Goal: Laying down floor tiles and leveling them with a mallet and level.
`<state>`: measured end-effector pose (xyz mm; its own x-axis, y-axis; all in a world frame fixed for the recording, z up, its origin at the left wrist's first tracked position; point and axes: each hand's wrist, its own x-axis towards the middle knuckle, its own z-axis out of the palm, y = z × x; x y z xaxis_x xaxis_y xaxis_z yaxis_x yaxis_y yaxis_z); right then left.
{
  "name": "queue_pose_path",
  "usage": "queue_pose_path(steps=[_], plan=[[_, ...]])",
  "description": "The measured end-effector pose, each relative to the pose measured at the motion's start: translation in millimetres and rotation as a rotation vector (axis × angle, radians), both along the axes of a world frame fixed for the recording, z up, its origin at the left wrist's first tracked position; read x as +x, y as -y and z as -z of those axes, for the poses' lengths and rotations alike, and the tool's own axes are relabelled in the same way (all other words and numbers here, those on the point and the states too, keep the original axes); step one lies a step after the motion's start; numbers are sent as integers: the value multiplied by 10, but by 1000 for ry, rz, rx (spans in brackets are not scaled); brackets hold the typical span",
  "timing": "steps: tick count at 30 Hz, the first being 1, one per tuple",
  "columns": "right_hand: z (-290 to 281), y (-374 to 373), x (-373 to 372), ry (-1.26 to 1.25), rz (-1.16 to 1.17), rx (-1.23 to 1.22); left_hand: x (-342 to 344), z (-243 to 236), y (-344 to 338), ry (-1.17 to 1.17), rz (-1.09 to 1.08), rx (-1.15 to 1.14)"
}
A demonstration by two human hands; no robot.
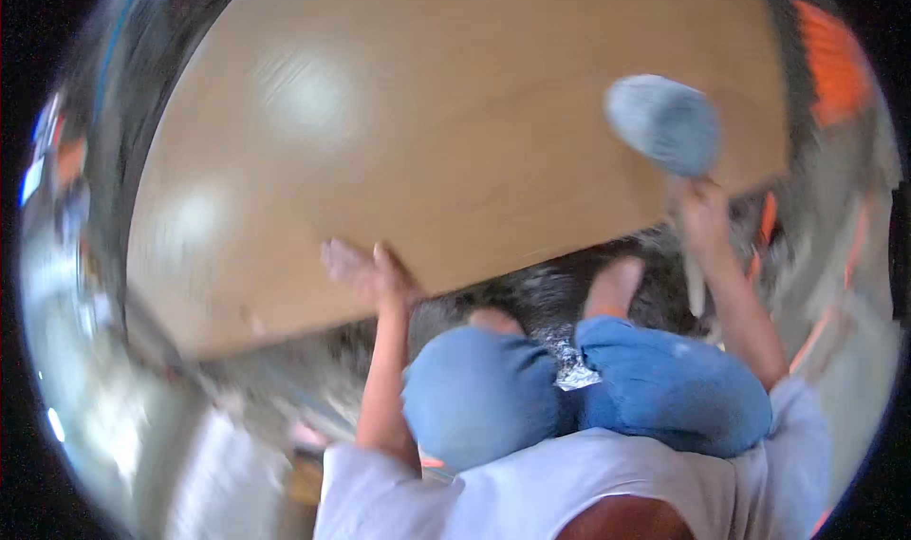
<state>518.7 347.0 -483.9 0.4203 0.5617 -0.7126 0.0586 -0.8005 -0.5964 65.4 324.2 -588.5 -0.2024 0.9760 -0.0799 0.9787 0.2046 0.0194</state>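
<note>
A large light-brown wooden panel point(455, 113) with a smooth, shiny face lies tilted across the view in front of my knees. My left hand point(372, 272) rests on it near its close edge, fingers spread. In my right hand point(703, 208) is a mallet point(664, 122), gripped by the handle. Its thick, rounded, grey-white head is over the right part of the panel, and the lower end of the handle sticks out below my fist. Motion blur hides whether the head touches the panel.
I am squatting, with my bare feet point(615, 284) close to the panel's near edge on dark, cluttered ground. An orange object point(833, 64) lies beyond the panel's right corner. Blurred pale items point(228, 474) stand at the lower left.
</note>
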Motion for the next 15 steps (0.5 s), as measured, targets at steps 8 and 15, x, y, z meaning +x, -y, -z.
queue_pose_path(steps=[8, 15], plan=[[293, -224, -601, -164, -432, 157, -1072, -113, 152, 34, -862, 106], [239, -222, -789, -1, -591, 178, -1985, -116, -192, 102, -842, 152]])
